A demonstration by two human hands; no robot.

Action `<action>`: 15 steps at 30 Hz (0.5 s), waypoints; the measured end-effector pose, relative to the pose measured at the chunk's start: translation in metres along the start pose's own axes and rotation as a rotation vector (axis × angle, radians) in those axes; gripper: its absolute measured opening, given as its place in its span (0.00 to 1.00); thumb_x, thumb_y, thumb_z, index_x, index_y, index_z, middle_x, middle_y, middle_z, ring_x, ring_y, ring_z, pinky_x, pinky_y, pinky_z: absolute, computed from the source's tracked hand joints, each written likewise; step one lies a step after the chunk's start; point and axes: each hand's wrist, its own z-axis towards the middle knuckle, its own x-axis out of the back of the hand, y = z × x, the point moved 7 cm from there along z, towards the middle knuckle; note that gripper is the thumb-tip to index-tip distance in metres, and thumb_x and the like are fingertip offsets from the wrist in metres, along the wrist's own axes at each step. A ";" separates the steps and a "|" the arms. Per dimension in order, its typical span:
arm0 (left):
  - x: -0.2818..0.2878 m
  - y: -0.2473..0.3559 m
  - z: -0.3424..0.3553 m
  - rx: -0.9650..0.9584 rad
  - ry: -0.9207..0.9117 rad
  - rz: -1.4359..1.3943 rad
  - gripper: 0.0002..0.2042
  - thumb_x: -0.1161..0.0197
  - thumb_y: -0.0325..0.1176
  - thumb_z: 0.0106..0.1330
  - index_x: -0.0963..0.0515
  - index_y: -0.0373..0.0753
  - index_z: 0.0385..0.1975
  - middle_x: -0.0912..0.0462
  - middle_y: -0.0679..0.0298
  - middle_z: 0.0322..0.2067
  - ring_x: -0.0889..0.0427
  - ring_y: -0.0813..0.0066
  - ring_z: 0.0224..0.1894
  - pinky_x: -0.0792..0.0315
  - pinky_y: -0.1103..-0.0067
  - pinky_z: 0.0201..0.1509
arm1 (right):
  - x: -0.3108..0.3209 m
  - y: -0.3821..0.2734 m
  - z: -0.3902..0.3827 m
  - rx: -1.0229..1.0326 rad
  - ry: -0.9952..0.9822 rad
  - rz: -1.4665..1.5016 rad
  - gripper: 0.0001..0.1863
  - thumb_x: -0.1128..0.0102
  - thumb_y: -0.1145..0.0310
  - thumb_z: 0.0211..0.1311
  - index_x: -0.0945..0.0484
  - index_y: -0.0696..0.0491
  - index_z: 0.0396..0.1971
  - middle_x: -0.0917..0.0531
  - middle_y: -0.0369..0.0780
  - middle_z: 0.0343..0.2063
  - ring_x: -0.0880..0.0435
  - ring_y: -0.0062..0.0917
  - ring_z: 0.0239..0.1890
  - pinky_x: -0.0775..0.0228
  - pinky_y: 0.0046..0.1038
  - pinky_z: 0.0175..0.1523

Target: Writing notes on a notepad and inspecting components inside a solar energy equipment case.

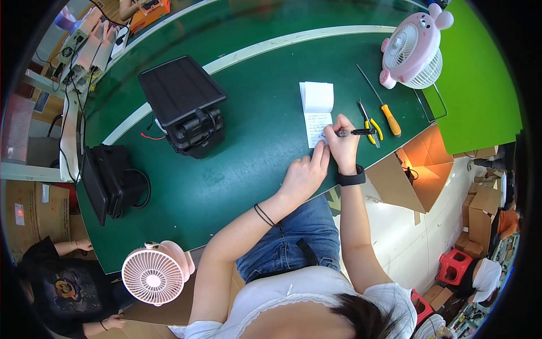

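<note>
My right hand (342, 148) is closed around a black pen (361, 131), with the pen's point end over the lower written page of a small white notepad (318, 99). The notepad's top sheet is flipped up toward the far side, and lines of writing show below it. My left hand (305, 174) lies on the green table by the notepad's lower edge. Its fingers are loosely bent, with the foremost reaching toward the paper, and it holds nothing I can see. Right of my right hand lie yellow-handled pliers (371, 129) and a screwdriver (390, 120) with an orange-yellow handle.
Black box-shaped devices with flat panels stand at left (182, 87) and far left (113, 181). A pink fan (411, 48) stands far right, another (153, 277) near left. An open cardboard box (398, 178) adjoins the table's right edge. A person (62, 288) is at lower left.
</note>
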 end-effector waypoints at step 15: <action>0.001 0.001 0.000 -0.008 -0.009 -0.008 0.18 0.36 0.33 0.57 0.24 0.33 0.47 0.23 0.58 0.48 0.21 0.76 0.19 0.23 0.79 0.22 | 0.001 0.006 0.000 -0.009 0.018 0.024 0.13 0.41 0.79 0.49 0.39 0.56 0.17 0.38 0.32 0.13 0.42 0.12 0.19 0.47 0.22 0.22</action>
